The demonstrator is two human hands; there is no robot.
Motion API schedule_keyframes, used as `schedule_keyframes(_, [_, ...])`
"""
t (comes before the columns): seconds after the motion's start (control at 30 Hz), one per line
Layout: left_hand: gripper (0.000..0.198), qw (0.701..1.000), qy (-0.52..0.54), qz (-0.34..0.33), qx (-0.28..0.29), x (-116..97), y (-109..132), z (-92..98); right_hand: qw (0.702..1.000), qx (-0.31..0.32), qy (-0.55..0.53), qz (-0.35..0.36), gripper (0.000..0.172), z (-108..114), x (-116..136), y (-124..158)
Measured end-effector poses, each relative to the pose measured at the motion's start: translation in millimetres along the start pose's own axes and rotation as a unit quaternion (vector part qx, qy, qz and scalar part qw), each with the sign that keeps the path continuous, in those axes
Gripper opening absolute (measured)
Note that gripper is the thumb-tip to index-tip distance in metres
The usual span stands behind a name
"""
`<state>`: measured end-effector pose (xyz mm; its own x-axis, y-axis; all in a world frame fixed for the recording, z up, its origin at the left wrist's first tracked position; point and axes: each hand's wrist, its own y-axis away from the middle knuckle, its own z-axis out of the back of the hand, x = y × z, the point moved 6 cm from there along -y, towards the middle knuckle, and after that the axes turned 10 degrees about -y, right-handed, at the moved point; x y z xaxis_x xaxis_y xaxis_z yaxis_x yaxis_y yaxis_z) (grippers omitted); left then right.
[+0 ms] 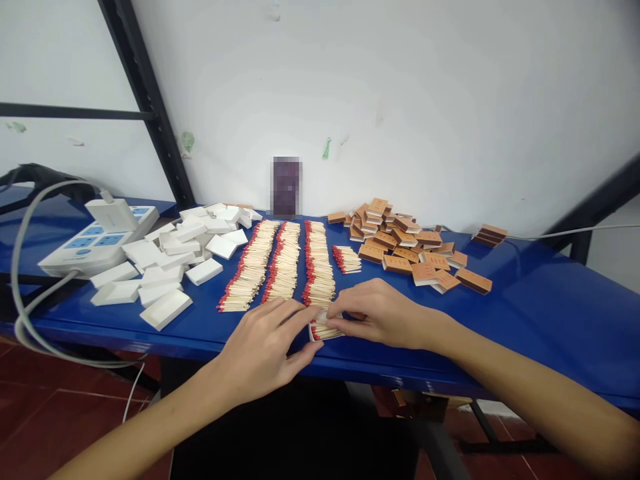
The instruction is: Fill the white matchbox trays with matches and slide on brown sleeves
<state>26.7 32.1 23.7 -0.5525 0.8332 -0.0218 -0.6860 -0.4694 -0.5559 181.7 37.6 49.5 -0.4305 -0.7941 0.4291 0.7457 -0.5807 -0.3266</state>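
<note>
My left hand (275,340) grips a small white matchbox tray (317,339) by its left end, thumb at the near side and fingers at the far side. Red-tipped matches (320,331) lie inside the tray, heads to the left. The fingers of my right hand (383,313) are pinched together over the tray's right end, on the matches there; its fingertips partly cover them. Just behind the hands, long rows of loose matches (319,263) stretch back across the blue table (530,300). A shorter group of matches (347,260) lies right of them.
White empty trays (167,307) are heaped on the left, near a power strip (100,243) with a plugged-in charger and cables. Orange-brown matchbox sleeves (395,240) are piled on the right. A pixelated dark rectangle (286,187) stands against the wall.
</note>
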Motion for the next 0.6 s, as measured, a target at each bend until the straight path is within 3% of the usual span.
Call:
schedule_keyframes(0.13, [0.038,1.0,-0.008,0.0,0.0,-1,0,1.6,0.987,-0.074,0.139,-0.009,0.028,24,-10,3])
schedule_keyframes(0.27, [0.029,1.0,-0.017,-0.016,0.008,-4,-1,3.7,0.946,-0.058,0.286,-0.143,0.022,44,-50,14])
schedule_keyframes(0.4, [0.02,0.999,-0.023,-0.025,0.017,-5,-1,3.4,0.94,-0.04,0.239,-0.241,0.019,52,-80,23])
schedule_keyframes(0.6, [0.018,0.999,-0.026,-0.031,0.009,-4,0,3.5,0.953,-0.01,0.184,-0.242,0.02,46,-85,19])
